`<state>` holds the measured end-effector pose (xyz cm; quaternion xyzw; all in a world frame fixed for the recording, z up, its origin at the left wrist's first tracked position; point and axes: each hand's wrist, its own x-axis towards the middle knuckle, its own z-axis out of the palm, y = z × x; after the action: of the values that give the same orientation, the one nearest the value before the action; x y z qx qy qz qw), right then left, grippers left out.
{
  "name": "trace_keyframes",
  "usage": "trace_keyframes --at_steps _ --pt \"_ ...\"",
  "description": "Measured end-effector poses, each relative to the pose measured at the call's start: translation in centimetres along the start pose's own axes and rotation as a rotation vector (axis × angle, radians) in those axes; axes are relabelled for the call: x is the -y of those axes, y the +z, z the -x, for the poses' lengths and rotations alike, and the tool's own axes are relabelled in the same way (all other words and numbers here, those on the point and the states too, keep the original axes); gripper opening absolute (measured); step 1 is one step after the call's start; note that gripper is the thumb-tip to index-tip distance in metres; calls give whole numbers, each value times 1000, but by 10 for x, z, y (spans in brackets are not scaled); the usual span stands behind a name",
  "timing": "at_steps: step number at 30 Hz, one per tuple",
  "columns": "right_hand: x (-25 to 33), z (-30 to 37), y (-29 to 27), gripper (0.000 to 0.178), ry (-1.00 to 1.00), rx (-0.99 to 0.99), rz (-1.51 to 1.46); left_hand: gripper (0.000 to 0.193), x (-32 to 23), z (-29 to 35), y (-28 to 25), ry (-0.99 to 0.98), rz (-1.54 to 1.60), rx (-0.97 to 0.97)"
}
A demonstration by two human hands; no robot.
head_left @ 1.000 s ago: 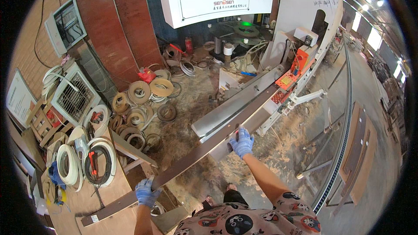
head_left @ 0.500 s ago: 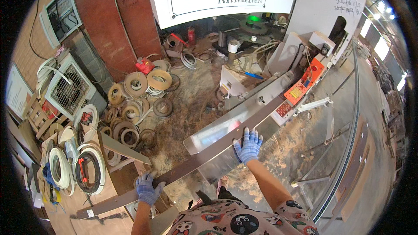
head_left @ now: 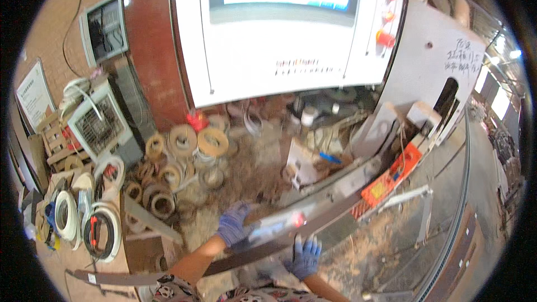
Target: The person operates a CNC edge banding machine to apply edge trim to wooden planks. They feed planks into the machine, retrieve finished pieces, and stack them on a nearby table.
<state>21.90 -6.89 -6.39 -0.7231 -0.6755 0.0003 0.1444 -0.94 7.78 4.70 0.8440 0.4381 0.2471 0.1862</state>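
A long, narrow brown board (head_left: 224, 263) slants from the lower left up toward an orange-red guard (head_left: 386, 182) on the machine. My right hand (head_left: 305, 257), in a blue glove, rests on the board near its middle, fingers stretched out and apart. Beyond the board, at the left end of the machine's pale metal bed (head_left: 335, 187), is my left hand (head_left: 232, 225), also gloved. Its fingers look extended and somewhat blurred, with nothing seen in them. My left forearm crosses over the board. A small white label (head_left: 92, 278) sits near the board's left end.
A white machine panel (head_left: 251, 72) with a lit screen and red knobs stands ahead. Rolls of edge banding (head_left: 212, 142) lie heaped on the floor at left, more coils (head_left: 66, 218) on a wooden surface. A metal rail (head_left: 447, 251) runs along the right.
My left hand has left the board's left part and swung right and away, to the bed's end. My right hand stays on the board. The view has tilted up, showing the screen.
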Motion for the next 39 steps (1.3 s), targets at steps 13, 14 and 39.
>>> trace_keyframes --at_steps 13,14,39 --pt "14 -9 -66 83 45 299 -131 48 -182 -190 -257 709 -981 -900" --pt "15 -8 -65 83 45 291 -135 44 -190 -199 -275 726 -1025 -943" --pt "4 0 -26 82 37 74 -240 53 -245 -280 -316 491 -1279 -1017"
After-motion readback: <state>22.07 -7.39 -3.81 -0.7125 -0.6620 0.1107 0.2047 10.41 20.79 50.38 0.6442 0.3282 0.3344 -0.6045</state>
